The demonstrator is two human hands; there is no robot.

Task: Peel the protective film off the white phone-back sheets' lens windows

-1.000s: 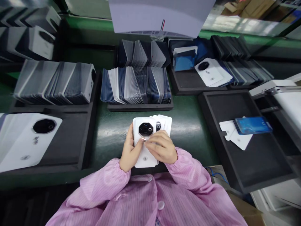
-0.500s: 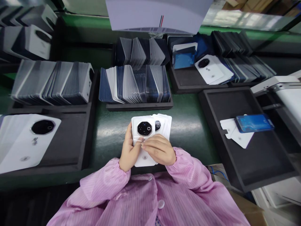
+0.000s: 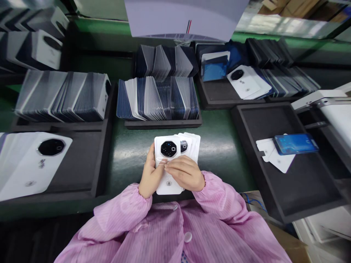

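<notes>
Several white phone back covers (image 3: 169,185) are held low in front of my body, the top one showing a black eight-sided camera area (image 3: 168,148). More covers (image 3: 196,141) fan out behind it to the right. My left hand (image 3: 149,177) is closed around the stack's left edge, its thumb across the front. My right hand (image 3: 187,173) is closed at the right side, with its bent fingers over the front and their tips close to the left thumb. A thin clear glint, perhaps film, shows by the thumb; its extent cannot be made out.
Ahead stands a black tray (image 3: 163,124) packed with upright covers. On the left another tray (image 3: 100,164) holds fanned white covers (image 3: 30,164). In the right tray (image 3: 309,186) lie a blue-screened phone (image 3: 296,143) and white pieces (image 3: 282,160). A white sheet (image 3: 183,16) hangs at the back.
The top cover has shifted very slightly between my hands, and the glint by the left thumb has changed shape. Both hands keep nearly the same place and grip.
</notes>
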